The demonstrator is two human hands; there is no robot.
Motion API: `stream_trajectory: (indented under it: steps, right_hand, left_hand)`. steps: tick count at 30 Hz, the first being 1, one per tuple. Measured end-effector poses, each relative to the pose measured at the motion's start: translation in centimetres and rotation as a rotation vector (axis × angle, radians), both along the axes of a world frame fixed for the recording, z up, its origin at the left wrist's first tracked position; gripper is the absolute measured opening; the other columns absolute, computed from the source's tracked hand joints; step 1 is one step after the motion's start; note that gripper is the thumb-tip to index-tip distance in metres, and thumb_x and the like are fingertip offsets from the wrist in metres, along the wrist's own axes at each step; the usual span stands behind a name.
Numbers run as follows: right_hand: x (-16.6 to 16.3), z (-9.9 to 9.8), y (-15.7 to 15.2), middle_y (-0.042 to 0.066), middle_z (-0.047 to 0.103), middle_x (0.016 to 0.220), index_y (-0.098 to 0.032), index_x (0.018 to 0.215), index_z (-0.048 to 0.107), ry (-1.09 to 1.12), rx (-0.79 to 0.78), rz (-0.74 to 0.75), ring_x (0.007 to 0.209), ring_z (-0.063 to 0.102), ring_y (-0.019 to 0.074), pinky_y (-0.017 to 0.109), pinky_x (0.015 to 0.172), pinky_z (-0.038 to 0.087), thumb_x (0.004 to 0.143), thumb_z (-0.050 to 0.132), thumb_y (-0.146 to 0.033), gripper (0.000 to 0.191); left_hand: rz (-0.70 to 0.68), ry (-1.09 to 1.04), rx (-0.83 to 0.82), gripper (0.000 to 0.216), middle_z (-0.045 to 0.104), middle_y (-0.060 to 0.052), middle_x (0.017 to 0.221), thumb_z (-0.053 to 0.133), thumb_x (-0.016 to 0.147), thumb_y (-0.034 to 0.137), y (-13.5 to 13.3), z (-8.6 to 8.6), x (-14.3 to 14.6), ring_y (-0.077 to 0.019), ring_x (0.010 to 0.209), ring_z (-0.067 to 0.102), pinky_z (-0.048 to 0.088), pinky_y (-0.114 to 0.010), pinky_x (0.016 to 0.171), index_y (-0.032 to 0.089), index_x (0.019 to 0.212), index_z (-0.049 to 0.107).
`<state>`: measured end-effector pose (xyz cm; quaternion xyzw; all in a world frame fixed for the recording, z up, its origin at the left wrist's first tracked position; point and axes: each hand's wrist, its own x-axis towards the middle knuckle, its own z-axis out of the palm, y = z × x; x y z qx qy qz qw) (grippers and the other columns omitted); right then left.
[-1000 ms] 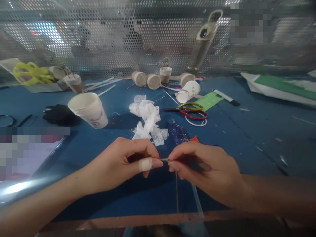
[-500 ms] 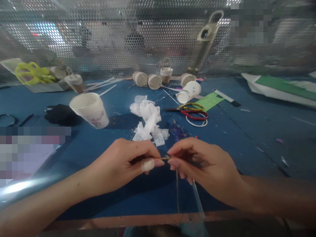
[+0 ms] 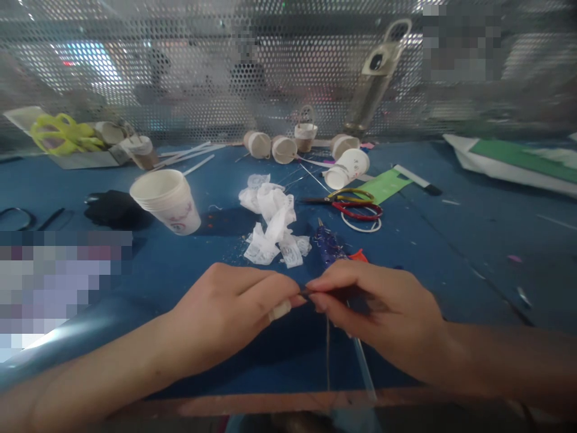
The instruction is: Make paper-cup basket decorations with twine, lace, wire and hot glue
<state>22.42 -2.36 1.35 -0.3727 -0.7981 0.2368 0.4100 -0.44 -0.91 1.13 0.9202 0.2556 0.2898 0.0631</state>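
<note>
Both hands meet low over the blue table [image 3: 451, 240]. My left hand [image 3: 234, 310], with a plaster on the thumb, is closed in a pinch on a thin brown twine [image 3: 327, 349]. Fingertip to fingertip with it, my right hand [image 3: 378, 307] pinches the same small piece. A strand of the twine hangs straight down from the pinch toward the table's near edge. Just beyond the hands lie crumpled white lace scraps [image 3: 273, 225] and a blue glue gun [image 3: 328, 245].
A stack of white paper cups [image 3: 166, 201] leans at the left. Red and yellow scissors [image 3: 349, 203] lie near a tipped cup [image 3: 347, 168]. Small cup baskets [image 3: 283, 147] line the perforated metal screen [image 3: 225, 66]. Yellow scissors [image 3: 61, 135] sit far left, green paper [image 3: 518, 157] right.
The left hand has rolled so the thumb plaster is mostly turned away, and both hands have sunk slightly. The pinch point stays about the same place.
</note>
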Motion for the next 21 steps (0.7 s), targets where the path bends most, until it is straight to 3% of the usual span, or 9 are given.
stream_trajectory:
  steps: [4, 13, 21]
  right_hand:
    - [0.01, -0.01, -0.08, -0.003, 0.076, 0.073, -0.017, 0.087, 0.073, 0.016, 0.0, 0.018, 0.061, 0.068, 0.0047, 0.008, 0.06, 0.053, 0.084, 0.067, -0.007, 0.012]
    - [-0.14, 0.07, 0.09, -0.003, 0.076, 0.072, -0.018, 0.086, 0.072, 0.029, -0.003, 0.044, 0.06, 0.068, 0.0053, 0.009, 0.057, 0.053, 0.083, 0.066, -0.005, 0.014]
    - [-0.09, -0.19, 0.14, -0.005, 0.073, 0.067, -0.019, 0.081, 0.07, 0.036, -0.036, -0.004, 0.056, 0.067, 0.0051, 0.009, 0.055, 0.053, 0.08, 0.067, -0.006, 0.013]
  left_hand:
    - [0.003, 0.026, 0.136, 0.018, 0.075, 0.003, 0.078, 0.043, 0.107, 0.023, -0.17, -0.07, 0.18, -0.0112, 0.06, 0.07, 0.041, -0.023, 0.05, 0.02, 0.094, 0.055]
    - [-0.031, 0.049, 0.24, 0.016, 0.076, 0.0, 0.082, 0.042, 0.107, 0.019, -0.38, 0.21, 0.35, -0.0126, 0.062, 0.071, 0.043, -0.025, 0.051, 0.017, 0.097, 0.054]
    - [-0.025, 0.067, 0.166, 0.012, 0.075, 0.003, 0.077, 0.052, 0.104, 0.026, 0.17, 0.44, 0.28, -0.0132, 0.059, 0.069, 0.046, -0.025, 0.055, 0.018, 0.098, 0.06]
